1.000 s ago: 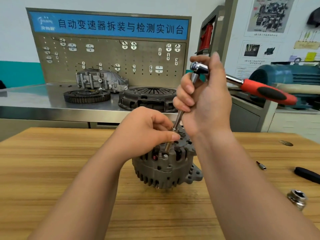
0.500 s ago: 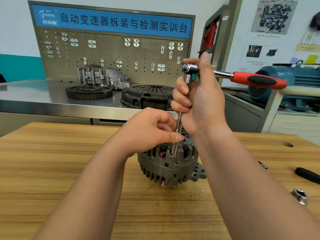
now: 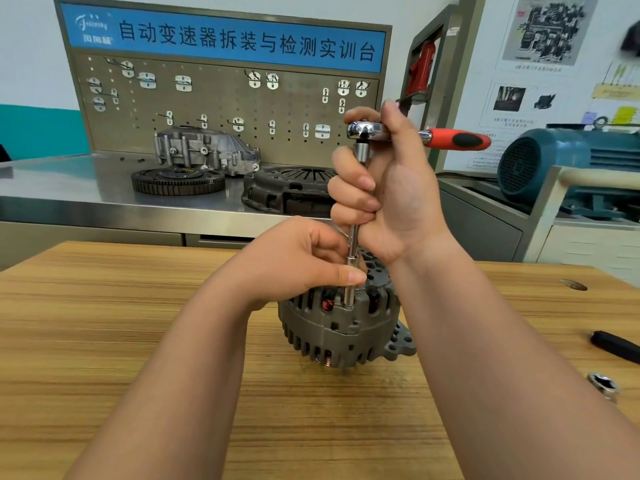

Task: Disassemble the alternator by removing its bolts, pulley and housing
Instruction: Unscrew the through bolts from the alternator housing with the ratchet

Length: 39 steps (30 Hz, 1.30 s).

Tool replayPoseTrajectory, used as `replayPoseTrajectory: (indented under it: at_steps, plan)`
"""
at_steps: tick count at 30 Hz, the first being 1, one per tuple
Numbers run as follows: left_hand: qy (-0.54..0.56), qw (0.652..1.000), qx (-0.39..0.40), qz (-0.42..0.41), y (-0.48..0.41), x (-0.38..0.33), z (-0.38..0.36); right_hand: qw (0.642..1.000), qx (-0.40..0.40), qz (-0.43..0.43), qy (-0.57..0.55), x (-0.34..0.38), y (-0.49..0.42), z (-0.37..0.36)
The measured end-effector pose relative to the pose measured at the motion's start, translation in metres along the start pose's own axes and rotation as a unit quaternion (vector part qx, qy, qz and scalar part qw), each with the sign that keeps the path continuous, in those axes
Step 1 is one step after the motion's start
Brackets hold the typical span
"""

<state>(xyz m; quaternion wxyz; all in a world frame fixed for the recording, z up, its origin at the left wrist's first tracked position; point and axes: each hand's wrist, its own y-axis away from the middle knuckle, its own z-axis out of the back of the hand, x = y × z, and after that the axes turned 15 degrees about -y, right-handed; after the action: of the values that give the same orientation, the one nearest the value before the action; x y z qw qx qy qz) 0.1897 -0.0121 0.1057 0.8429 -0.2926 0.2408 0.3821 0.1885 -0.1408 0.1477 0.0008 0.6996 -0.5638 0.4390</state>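
Swung round since half a second ago, the ratchet (image 3: 457, 139) now reaches less far to the right of the right grip (image 3: 391, 195), and its red handle lies nearly level. The alternator (image 3: 339, 327) has kept its place under both grips.

Beneath everything spreads the wooden table (image 3: 104, 341). The alternator stands on it directly below the two grips. Its ribbed grey housing shows copper windings through the slots, and a mounting ear juts out down and to the right of the lower grip.

Both bare forearms rise from the near edge and converge above the alternator. The right grip is the higher one, clenched with its fingers curled round the upper part of the extension bar (image 3: 352, 244). Its thumb stands upright behind the ratchet's chrome head, which sits at the top of this grip.

The left grip (image 3: 304, 261) is just beneath, pinching the bar's lower part between the thumb and curled fingers, close above the housing.

The bar stands nearly upright and runs down from the right grip through the left. Its tip meets the housing's upper rim, and what it seats on is hidden.

Well to the right of both grips lie a black tool (image 3: 616, 346) and a loose socket (image 3: 604, 386).
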Motion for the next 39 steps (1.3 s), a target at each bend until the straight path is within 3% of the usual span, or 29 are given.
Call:
replayPoseTrajectory:
  at_steps: [3, 9, 13, 16, 19, 21, 25, 30, 39]
  plan:
    - [-0.002, 1.000, -0.012, -0.027, 0.002, -0.004, 0.000, 0.999, -0.010, 0.034, 0.005, 0.002, 0.006, -0.003]
    - [0.074, 0.994, 0.004, -0.080, 0.002, -0.046, -0.041, 0.961, -0.108, 0.241, -0.081, 0.046, 0.049, -0.001]
    - [0.038, 0.997, 0.013, -0.068, -0.003, -0.059, -0.084, 0.924, -0.179, 0.319, -0.110, 0.069, 0.080, 0.010]
    - [-0.015, 0.999, 0.036, -0.003, -0.005, -0.048, -0.102, 0.898, -0.153, 0.370, -0.181, 0.109, 0.107, 0.027]
    - [-0.065, 0.997, 0.030, 0.020, -0.011, -0.040, -0.121, 0.890, -0.070, 0.370, -0.259, 0.148, 0.134, 0.050]
    - [-0.097, 0.994, 0.047, 0.013, -0.019, -0.040, -0.138, 0.896, -0.068, 0.356, -0.258, 0.156, 0.143, 0.059]
    - [-0.187, 0.976, 0.112, 0.012, -0.035, -0.042, -0.173, 0.910, -0.183, 0.343, -0.142, 0.148, 0.141, 0.058]
    - [-0.266, 0.953, 0.142, -0.012, -0.045, -0.046, -0.202, 0.902, -0.276, 0.315, -0.105, 0.146, 0.141, 0.064]
    - [-0.297, 0.943, 0.128, -0.075, -0.048, -0.036, -0.218, 0.888, -0.320, 0.316, -0.093, 0.162, 0.156, 0.079]
